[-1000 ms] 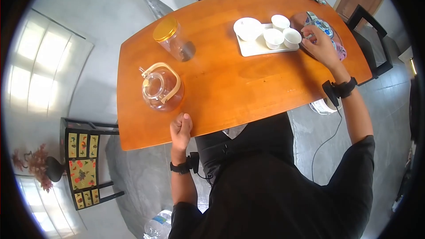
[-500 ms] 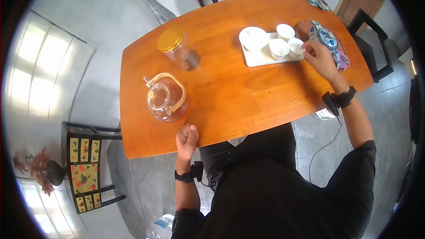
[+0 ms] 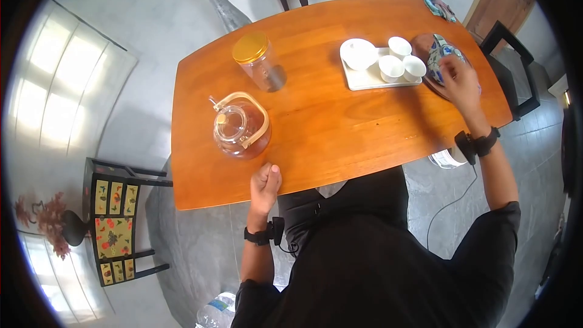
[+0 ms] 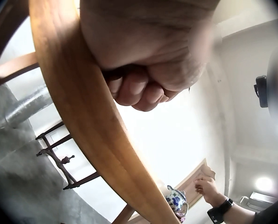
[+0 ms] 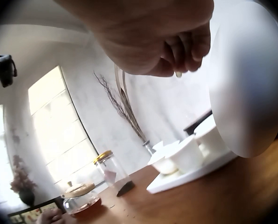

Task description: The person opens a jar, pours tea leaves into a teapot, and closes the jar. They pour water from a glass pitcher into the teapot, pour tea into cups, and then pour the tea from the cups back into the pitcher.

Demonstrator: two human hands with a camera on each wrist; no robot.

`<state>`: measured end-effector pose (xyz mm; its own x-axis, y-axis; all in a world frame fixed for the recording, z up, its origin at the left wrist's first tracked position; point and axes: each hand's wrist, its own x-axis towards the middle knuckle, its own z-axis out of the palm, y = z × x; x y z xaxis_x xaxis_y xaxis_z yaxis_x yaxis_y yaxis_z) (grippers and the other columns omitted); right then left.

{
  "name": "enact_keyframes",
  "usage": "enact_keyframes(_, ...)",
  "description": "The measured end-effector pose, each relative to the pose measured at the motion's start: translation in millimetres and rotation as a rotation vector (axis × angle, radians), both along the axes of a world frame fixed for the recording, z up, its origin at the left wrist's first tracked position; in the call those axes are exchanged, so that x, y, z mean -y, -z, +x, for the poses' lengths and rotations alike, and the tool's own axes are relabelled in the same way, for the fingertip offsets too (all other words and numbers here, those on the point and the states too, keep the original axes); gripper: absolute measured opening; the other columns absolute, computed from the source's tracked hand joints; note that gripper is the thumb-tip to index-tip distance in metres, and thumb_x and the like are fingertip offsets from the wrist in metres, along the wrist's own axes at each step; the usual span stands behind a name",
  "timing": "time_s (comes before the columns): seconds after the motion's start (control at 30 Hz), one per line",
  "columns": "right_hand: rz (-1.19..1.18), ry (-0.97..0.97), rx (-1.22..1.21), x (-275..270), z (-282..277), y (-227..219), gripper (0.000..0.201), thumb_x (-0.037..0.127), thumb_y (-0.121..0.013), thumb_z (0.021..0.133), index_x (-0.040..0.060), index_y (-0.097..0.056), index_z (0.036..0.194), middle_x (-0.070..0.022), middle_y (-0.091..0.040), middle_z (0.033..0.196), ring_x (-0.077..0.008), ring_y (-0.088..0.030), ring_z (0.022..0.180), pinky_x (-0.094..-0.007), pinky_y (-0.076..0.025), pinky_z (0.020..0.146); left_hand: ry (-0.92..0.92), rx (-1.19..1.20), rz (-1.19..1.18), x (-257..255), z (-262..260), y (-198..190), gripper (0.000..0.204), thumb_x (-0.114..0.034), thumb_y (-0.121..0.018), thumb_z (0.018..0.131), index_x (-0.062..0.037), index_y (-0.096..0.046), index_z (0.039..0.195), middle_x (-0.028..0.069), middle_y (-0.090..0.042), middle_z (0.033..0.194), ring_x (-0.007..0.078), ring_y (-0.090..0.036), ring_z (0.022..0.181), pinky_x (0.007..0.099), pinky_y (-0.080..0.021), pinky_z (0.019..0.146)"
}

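My right hand (image 3: 460,82) hovers over a blue-and-white teapot (image 3: 438,58) on a round wooden tray, partly covering it in the head view. Its fingers are loosely curled, and no object shows in them. In the left wrist view this hand (image 4: 206,189) appears beside and above the teapot (image 4: 177,200). Left of it stands a white tray (image 3: 364,83) with three white cups (image 3: 415,68) and a white lidded bowl (image 3: 358,53). My left hand (image 3: 265,185) rests as a fist at the table's near edge, near a glass teapot (image 3: 240,130) of amber liquid.
A clear jar (image 3: 261,70) with a gold lid stands behind the glass teapot on the wooden table (image 3: 316,146). A folded cloth (image 3: 438,7) lies at the far right corner. A dark chair (image 3: 525,79) stands at the right, and a tall grey vase (image 3: 225,7) beyond the table.
My right hand has moved from beside the nearest-right white cup to over the blue-and-white teapot, rightward. My left fist stays by the table edge. The whole head view has shifted slightly.
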<state>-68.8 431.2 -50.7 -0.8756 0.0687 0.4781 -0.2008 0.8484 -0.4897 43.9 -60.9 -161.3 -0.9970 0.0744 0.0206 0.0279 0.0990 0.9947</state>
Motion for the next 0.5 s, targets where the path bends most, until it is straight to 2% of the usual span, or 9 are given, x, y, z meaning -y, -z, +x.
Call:
enact_keyframes(0.03, 0.0, 0.124, -0.123, -8.8, -2.0, -6.2, 0.016, 0.014, -0.066, 0.09, 0.0014, -0.067, 0.1, -0.0136, -0.069, 0.083, -0.0251, -0.065, 0.074, -0.0362, -0.05, 0.069, -0.003, -0.011, -0.007, -0.7, 0.8, 0.5, 0.044, -0.026, -0.05, 0.11, -0.0087, -0.041, 0.071, -0.0055, -0.041, 0.062, 0.0037, -0.034, 0.058, 0.0247, -0.027, 0.051)
enact_keyframes(0.07, 0.0, 0.124, -0.125, -19.3, -4.3, -8.6, 0.016, 0.014, -0.066, 0.09, 0.0014, -0.067, 0.1, -0.0136, -0.069, 0.083, -0.0251, -0.065, 0.074, -0.0362, -0.05, 0.069, -0.007, -0.02, -0.013, -1.1, 1.9, 1.0, 0.044, -0.026, -0.05, 0.109, -0.0086, -0.041, 0.071, -0.0053, -0.041, 0.062, 0.0038, -0.034, 0.057, 0.0247, -0.028, 0.051)
enact_keyframes(0.13, 0.023, 0.309, 0.008, -46.4, -5.8, -8.4, 0.031, 0.021, -0.068, 0.09, 0.0015, -0.063, 0.113, -0.0163, -0.07, 0.093, -0.0281, -0.068, 0.083, -0.0382, -0.053, 0.074, -0.017, -0.033, -0.047, -2.5, 1.7, 1.5, 0.043, -0.026, -0.051, 0.109, -0.0085, -0.041, 0.071, -0.005, -0.041, 0.062, 0.004, -0.035, 0.057, 0.0248, -0.028, 0.051)
enact_keyframes(0.17, 0.024, 0.311, 0.008, -65.8, -7.0, 6.5, 0.031, 0.021, -0.068, 0.09, 0.0015, -0.063, 0.113, -0.0163, -0.07, 0.093, -0.0281, -0.068, 0.083, -0.0382, -0.053, 0.074, -0.025, -0.043, -0.081, -3.6, 1.8, 1.7, 0.043, -0.026, -0.051, 0.109, -0.0083, -0.041, 0.071, -0.0048, -0.041, 0.061, 0.0042, -0.035, 0.057, 0.0248, -0.029, 0.051)
enact_keyframes(0.23, 0.259, 0.331, 0.032, -94.9, -8.7, 44.4, 0.044, 0.027, -0.068, 0.091, -0.0008, -0.056, 0.123, -0.0184, -0.069, 0.1, -0.0304, -0.069, 0.092, -0.039, -0.054, 0.082, -0.021, -0.042, -0.066, -3.6, 1.6, 4.0, 0.043, -0.026, -0.051, 0.109, -0.0082, -0.042, 0.071, -0.0045, -0.041, 0.062, 0.0043, -0.036, 0.057, 0.0248, -0.029, 0.051)
enact_keyframes(0.27, 0.251, 0.308, 0.075, -93.2, -4.3, 45.1, 0.057, 0.033, -0.068, 0.092, -0.0028, -0.048, 0.131, -0.0192, -0.067, 0.102, -0.0295, -0.071, 0.089, -0.0393, -0.057, 0.082, -0.024, -0.038, -0.053, -3.3, 1.7, 5.2, 0.043, -0.025, -0.051, 0.109, -0.008, -0.042, 0.071, -0.0042, -0.042, 0.062, 0.0044, -0.036, 0.058, 0.0249, -0.03, 0.051)
enact_keyframes(0.3, 0.252, 0.31, 0.077, -79.0, -1.0, 32.0, 0.057, 0.033, -0.068, 0.092, -0.0028, -0.048, 0.131, -0.0192, -0.067, 0.102, -0.0295, -0.071, 0.089, -0.0393, -0.057, 0.082, -0.021, -0.037, -0.052, -3.1, 1.6, 6.1, 0.043, -0.025, -0.051, 0.109, -0.008, -0.042, 0.071, -0.0042, -0.042, 0.062, 0.0044, -0.036, 0.058, 0.0249, -0.03, 0.051)
enact_keyframes(0.37, -0.34, 0.43, 0.389, -57.8, 6.5, 6.4, 0.057, 0.039, -0.067, 0.094, -0.0004, -0.047, 0.131, -0.0163, -0.065, 0.101, -0.0272, -0.072, 0.083, -0.04, -0.06, 0.075, -0.019, -0.056, -0.05, -2.7, 1.7, 7.1, 0.043, -0.025, -0.051, 0.109, -0.0078, -0.042, 0.071, -0.0039, -0.042, 0.063, 0.0045, -0.036, 0.058, 0.0245, -0.03, 0.052)
enact_keyframes(0.5, -0.583, 0.4, 0.474, -68.2, 5.1, 16.7, 0.056, 0.045, -0.063, 0.097, 0.0016, -0.047, 0.128, -0.0115, -0.062, 0.093, -0.0243, -0.071, 0.077, -0.0394, -0.061, 0.068, -0.012, -0.064, -0.046, -3.1, 1.1, 6.4, 0.042, -0.024, -0.051, 0.109, -0.0077, -0.042, 0.071, -0.0038, -0.043, 0.063, 0.0044, -0.036, 0.058, 0.0244, -0.03, 0.052)
